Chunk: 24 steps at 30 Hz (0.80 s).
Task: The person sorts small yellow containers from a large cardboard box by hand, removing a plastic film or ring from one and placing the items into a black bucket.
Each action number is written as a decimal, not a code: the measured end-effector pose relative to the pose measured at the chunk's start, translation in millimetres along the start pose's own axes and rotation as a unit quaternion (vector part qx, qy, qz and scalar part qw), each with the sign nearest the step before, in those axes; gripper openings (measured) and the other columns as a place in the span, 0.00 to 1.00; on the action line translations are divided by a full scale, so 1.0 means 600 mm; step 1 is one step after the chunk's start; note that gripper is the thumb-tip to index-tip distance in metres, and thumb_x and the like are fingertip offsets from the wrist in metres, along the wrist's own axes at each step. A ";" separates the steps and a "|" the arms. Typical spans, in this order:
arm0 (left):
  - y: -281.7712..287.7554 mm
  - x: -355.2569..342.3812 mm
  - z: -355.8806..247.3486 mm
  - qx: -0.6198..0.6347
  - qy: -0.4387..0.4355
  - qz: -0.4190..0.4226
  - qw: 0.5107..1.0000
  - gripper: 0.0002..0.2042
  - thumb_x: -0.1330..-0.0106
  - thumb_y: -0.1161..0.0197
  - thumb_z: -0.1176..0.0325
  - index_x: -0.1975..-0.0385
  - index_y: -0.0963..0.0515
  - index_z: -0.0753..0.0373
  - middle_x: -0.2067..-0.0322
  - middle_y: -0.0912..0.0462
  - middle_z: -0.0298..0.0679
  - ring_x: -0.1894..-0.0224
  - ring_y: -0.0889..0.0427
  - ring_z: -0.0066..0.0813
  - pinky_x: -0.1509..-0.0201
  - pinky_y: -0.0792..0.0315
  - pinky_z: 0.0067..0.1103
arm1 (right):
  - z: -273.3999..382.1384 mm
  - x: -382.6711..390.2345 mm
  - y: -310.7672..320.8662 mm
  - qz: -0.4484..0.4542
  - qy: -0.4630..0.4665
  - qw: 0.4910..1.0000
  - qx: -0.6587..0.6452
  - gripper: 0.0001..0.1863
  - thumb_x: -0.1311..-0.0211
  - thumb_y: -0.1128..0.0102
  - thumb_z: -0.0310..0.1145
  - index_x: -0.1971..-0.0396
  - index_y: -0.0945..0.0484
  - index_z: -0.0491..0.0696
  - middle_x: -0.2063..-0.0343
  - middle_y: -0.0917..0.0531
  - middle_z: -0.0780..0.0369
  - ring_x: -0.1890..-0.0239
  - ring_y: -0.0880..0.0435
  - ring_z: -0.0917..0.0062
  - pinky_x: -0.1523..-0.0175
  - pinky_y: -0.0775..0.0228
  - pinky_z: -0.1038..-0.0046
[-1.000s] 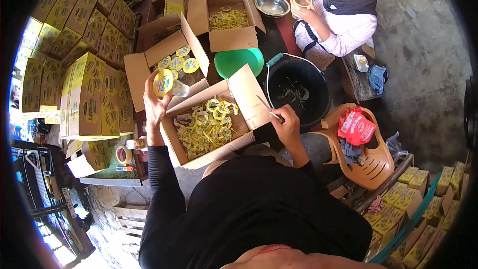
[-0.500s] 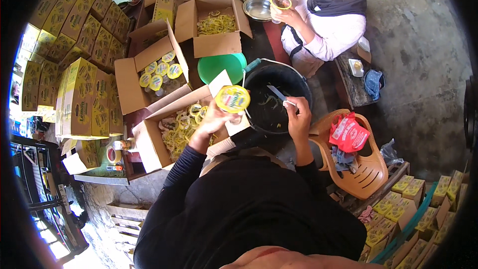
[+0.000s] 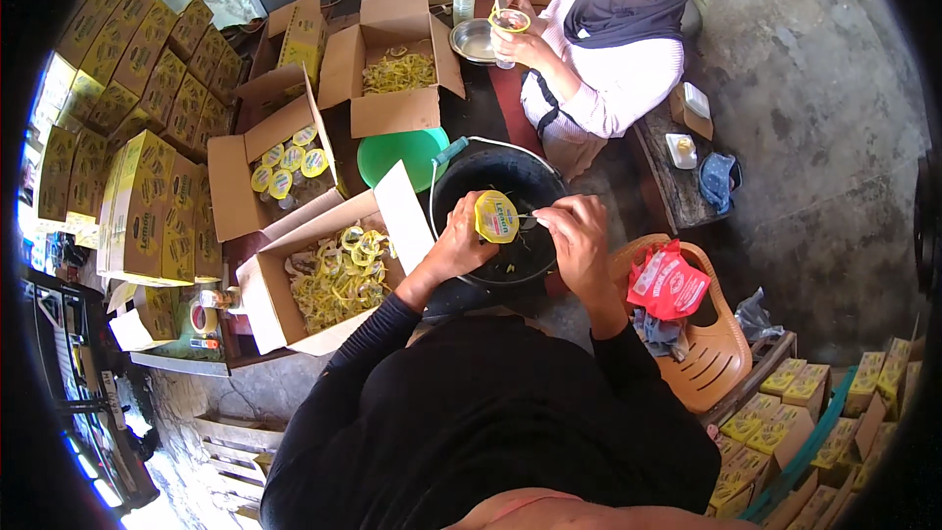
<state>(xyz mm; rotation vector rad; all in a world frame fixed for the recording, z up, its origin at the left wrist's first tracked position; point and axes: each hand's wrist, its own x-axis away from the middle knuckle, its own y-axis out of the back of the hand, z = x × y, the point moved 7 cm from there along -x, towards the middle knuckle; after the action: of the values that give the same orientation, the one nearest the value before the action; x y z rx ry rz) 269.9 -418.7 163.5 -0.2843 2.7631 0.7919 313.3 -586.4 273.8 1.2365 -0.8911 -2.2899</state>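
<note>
My left hand is closed around a plastic cup with a yellow printed lid, its top tilted toward me. Pinched in my right hand is a small knife, whose blade reaches the lid's right edge; whether it cuts in cannot be seen. Both hands are above a black bucket with dark contents and light scraps. Left of my left hand, an open carton holds a heap of yellow lid rings and strips. Another carton holds several lidded cups.
A green basin lies beyond the bucket. Farther back is a carton of yellow scraps. Across from me a co-worker holds a yellow-rimmed cup near a metal bowl. An orange chair stands right; stacked cartons rise left.
My hands have come together: the knife, earlier apart over the bucket, now meets the cup's lid. The lid has turned in my left hand. The whole view has shifted slightly.
</note>
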 end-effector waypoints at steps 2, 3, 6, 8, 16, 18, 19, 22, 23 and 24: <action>-0.006 0.001 0.001 -0.010 0.013 -0.009 1.000 0.37 0.55 0.30 0.73 0.40 0.37 0.65 0.49 0.28 0.52 0.42 0.30 0.54 0.38 0.36 0.41 | -0.001 0.000 -0.005 0.021 0.025 0.999 0.009 0.12 0.47 0.37 0.23 0.61 0.17 0.51 0.65 0.23 0.66 0.58 0.25 0.68 0.51 0.36 0.64; -0.009 0.003 0.003 -0.019 0.022 -0.009 1.000 0.37 0.54 0.30 0.74 0.41 0.37 0.65 0.49 0.28 0.52 0.42 0.30 0.54 0.38 0.36 0.40 | -0.002 -0.002 -0.009 0.033 0.034 0.999 0.012 0.12 0.47 0.37 0.23 0.61 0.17 0.51 0.65 0.23 0.66 0.58 0.25 0.69 0.51 0.36 0.64; -0.012 0.007 -0.001 -0.047 0.043 -0.010 0.998 0.36 0.53 0.30 0.75 0.41 0.38 0.67 0.49 0.28 0.52 0.41 0.30 0.53 0.36 0.36 0.39 | -0.007 -0.004 -0.025 0.061 0.069 0.995 0.029 0.11 0.47 0.38 0.24 0.62 0.17 0.50 0.65 0.23 0.66 0.58 0.25 0.70 0.50 0.36 0.65; -0.016 0.010 -0.002 -0.065 0.045 -0.011 0.997 0.36 0.53 0.30 0.74 0.41 0.38 0.67 0.49 0.29 0.52 0.41 0.30 0.54 0.37 0.37 0.39 | -0.012 -0.001 -0.039 0.073 0.088 0.993 0.040 0.11 0.46 0.39 0.25 0.62 0.17 0.50 0.65 0.23 0.66 0.58 0.25 0.71 0.49 0.36 0.66; -0.021 0.022 0.008 -0.099 0.033 -0.073 0.992 0.35 0.53 0.32 0.73 0.41 0.36 0.65 0.50 0.29 0.51 0.46 0.30 0.53 0.40 0.37 0.41 | -0.076 -0.003 -0.043 0.078 0.064 0.995 0.017 0.08 0.44 0.42 0.23 0.66 0.18 0.49 0.67 0.24 0.65 0.58 0.26 0.68 0.50 0.37 0.65; -0.020 0.026 0.015 -0.125 0.020 -0.085 0.988 0.35 0.54 0.31 0.74 0.41 0.35 0.65 0.50 0.28 0.49 0.47 0.30 0.52 0.40 0.38 0.41 | -0.083 -0.012 -0.026 0.077 0.029 0.997 0.010 0.07 0.44 0.41 0.22 0.67 0.18 0.49 0.67 0.24 0.64 0.59 0.26 0.67 0.51 0.37 0.65; -0.016 0.024 0.006 -0.134 0.012 -0.082 0.987 0.35 0.55 0.31 0.74 0.41 0.35 0.64 0.50 0.28 0.49 0.47 0.29 0.51 0.40 0.38 0.40 | -0.084 -0.014 -0.020 0.068 0.008 0.998 0.006 0.07 0.45 0.39 0.22 0.67 0.18 0.49 0.68 0.24 0.64 0.60 0.26 0.66 0.52 0.37 0.64; -0.013 0.013 -0.002 -0.141 0.013 -0.076 0.987 0.35 0.56 0.29 0.74 0.43 0.33 0.63 0.50 0.25 0.46 0.48 0.28 0.49 0.40 0.38 0.40 | -0.079 -0.015 -0.020 0.045 -0.007 0.998 -0.038 0.06 0.44 0.38 0.23 0.67 0.18 0.49 0.68 0.24 0.63 0.61 0.26 0.66 0.53 0.37 0.64; -0.012 0.012 -0.002 -0.140 0.018 -0.074 0.987 0.35 0.57 0.28 0.74 0.43 0.32 0.62 0.50 0.24 0.44 0.49 0.28 0.48 0.41 0.37 0.39 | -0.077 -0.012 -0.028 0.052 0.005 0.998 -0.030 0.06 0.44 0.37 0.23 0.67 0.19 0.49 0.68 0.24 0.63 0.60 0.25 0.66 0.53 0.37 0.64; -0.012 0.011 -0.005 -0.151 0.017 -0.073 0.986 0.35 0.56 0.28 0.74 0.43 0.32 0.61 0.52 0.23 0.44 0.49 0.27 0.47 0.40 0.37 0.39 | -0.075 -0.008 -0.033 0.052 0.004 0.998 -0.032 0.07 0.45 0.37 0.23 0.66 0.19 0.49 0.68 0.24 0.63 0.60 0.25 0.66 0.53 0.37 0.63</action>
<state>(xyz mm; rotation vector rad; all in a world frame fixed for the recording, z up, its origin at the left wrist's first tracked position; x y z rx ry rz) 264.8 -427.0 160.3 -0.5557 2.6081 1.1751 353.1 -584.8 245.0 1.1456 -0.8524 -2.2120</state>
